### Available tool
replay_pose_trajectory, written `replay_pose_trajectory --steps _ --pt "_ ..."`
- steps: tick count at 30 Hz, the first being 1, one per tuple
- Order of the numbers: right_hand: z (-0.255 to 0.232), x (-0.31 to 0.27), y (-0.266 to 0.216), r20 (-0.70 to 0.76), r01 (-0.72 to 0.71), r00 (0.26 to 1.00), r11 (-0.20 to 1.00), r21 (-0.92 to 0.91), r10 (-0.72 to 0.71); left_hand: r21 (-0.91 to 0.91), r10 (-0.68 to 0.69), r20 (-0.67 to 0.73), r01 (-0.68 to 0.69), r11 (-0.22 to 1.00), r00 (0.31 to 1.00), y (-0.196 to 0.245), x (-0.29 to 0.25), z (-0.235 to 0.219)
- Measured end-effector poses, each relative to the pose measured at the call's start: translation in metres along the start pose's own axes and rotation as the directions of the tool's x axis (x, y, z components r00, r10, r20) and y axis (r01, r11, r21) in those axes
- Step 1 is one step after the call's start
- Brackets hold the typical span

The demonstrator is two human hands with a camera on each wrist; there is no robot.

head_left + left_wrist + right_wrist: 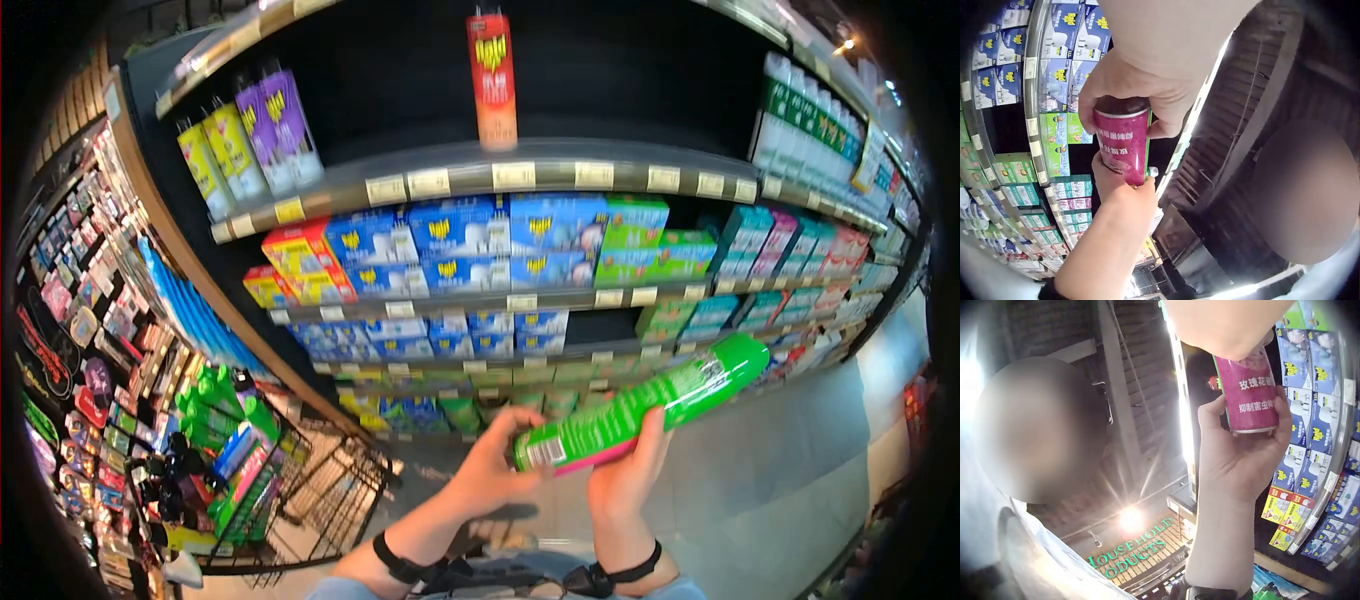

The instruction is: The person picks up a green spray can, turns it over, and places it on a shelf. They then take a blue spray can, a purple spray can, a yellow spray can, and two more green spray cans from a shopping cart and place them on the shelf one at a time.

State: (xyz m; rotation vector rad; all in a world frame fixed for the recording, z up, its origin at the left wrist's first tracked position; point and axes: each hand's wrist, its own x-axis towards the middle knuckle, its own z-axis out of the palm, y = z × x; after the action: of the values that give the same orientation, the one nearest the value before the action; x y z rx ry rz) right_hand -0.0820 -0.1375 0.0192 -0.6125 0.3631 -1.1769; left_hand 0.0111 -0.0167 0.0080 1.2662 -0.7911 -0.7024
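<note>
A green spray can (640,408) with a pink side lies tilted across both hands in the head view, its green cap end up to the right. My left hand (493,468) grips the can's bottom end, fingers and thumb on either side of it. Around its middle, my right hand (622,482) holds the can from below. The left wrist view shows the can's pink label (1121,140) between the two hands. In the right wrist view, white lettering stands on the pink side (1250,394), and the left hand (1238,453) cups the base.
Shelves ahead hold blue boxes (455,225), green boxes (630,225) and a lone red can (493,85). Yellow and purple cans (285,120) stand at the upper left. A wire shopping cart (330,490) with several green items (215,410) is at the lower left.
</note>
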Motion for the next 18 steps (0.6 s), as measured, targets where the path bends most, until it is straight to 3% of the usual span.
replay_pose_trajectory --steps 2,3,4,6,10,12,13,15,16,18 --pt "-0.002 0.001 -0.006 0.055 0.072 0.996 0.991 -0.113 -0.066 0.376 0.129 0.078 -0.149 0.914 0.989 0.001 -0.001 0.003" --pt "-0.004 0.0 -0.007 0.069 0.084 0.995 0.992 -0.098 -0.077 0.557 0.048 0.038 -0.061 0.828 0.998 0.009 -0.004 0.011" --pt "-0.005 -0.001 -0.007 0.089 0.098 0.992 0.987 -0.131 -0.086 0.73 0.168 0.03 -0.136 0.67 0.985 0.008 -0.006 0.02" --pt "-0.007 -0.003 -0.008 0.111 0.116 0.989 0.98 -0.161 -0.098 0.809 0.264 0.042 -0.188 0.557 0.963 0.005 -0.006 0.033" --pt "-0.008 -0.013 -0.011 0.162 0.13 0.983 0.951 -0.279 -0.087 0.824 0.284 -0.012 -0.151 0.546 0.959 -0.011 -0.006 0.04" --pt "-0.01 -0.013 -0.017 0.21 0.13 0.975 0.944 -0.302 -0.068 0.751 0.184 -0.045 -0.088 0.655 0.982 -0.01 -0.006 0.038" --pt "-0.012 -0.012 -0.021 0.264 0.109 0.964 0.948 -0.301 -0.027 0.752 0.184 -0.041 -0.091 0.653 0.982 -0.008 -0.007 0.036" --pt "-0.018 -0.008 -0.026 0.313 0.086 0.95 0.95 -0.3 0.013 0.55 -0.014 -0.012 0.018 0.835 1.0 -0.005 -0.008 0.033" --pt "-0.021 -0.005 -0.026 0.372 0.114 0.928 0.954 -0.276 -0.003 0.552 -0.015 -0.008 0.017 0.833 1.0 -0.005 -0.008 0.031" --pt "-0.029 0.002 -0.028 0.427 0.143 0.904 0.958 -0.249 -0.024 0.334 -0.088 0.147 0.035 0.942 0.985 -0.01 -0.01 0.031"
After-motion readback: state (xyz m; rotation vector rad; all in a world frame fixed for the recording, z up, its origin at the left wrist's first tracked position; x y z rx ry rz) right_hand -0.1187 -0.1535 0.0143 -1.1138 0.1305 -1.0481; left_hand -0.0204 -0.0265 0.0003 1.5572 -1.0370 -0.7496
